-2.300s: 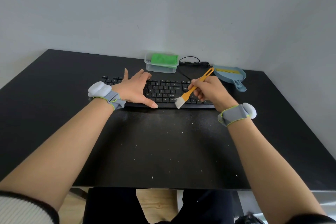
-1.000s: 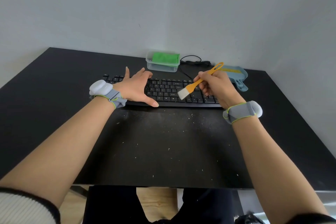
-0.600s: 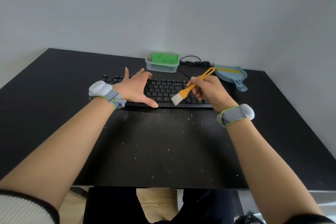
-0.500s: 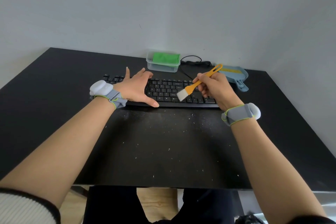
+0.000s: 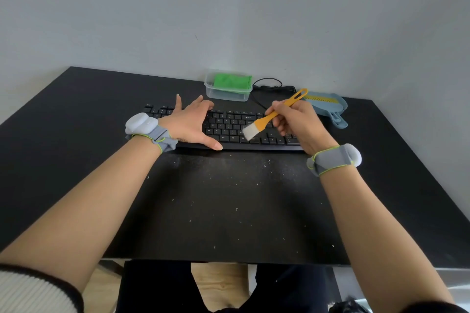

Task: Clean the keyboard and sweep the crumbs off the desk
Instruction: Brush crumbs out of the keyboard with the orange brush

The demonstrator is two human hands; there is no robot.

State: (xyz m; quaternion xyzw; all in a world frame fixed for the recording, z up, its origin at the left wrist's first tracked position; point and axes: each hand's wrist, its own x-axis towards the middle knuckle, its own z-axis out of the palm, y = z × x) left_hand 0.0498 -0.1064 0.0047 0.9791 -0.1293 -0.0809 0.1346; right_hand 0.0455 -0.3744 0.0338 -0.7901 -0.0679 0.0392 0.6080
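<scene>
I am brushing the keyboard (image 5: pixel 236 129): my right hand (image 5: pixel 298 124) has its fingers curled round the orange handle of the brush (image 5: pixel 269 117), the white bristles down on the keys near the middle of the lower rows. My left hand (image 5: pixel 189 124) lies flat on the left half of the keyboard, fingers straight, thumb out along its front edge, steadying it. Crumbs (image 5: pixel 236 208) lie scattered over the worktop (image 5: pixel 63 134) in front of the keyboard. Next I judge the keys to the right want a stroke, then the crumbs need sweeping toward the blue dustpan (image 5: pixel 328 108) at the back right. Half a second ago the bristles sat slightly further right and higher; they have drawn toward me, though whether they press between keys I cannot quite tell.
</scene>
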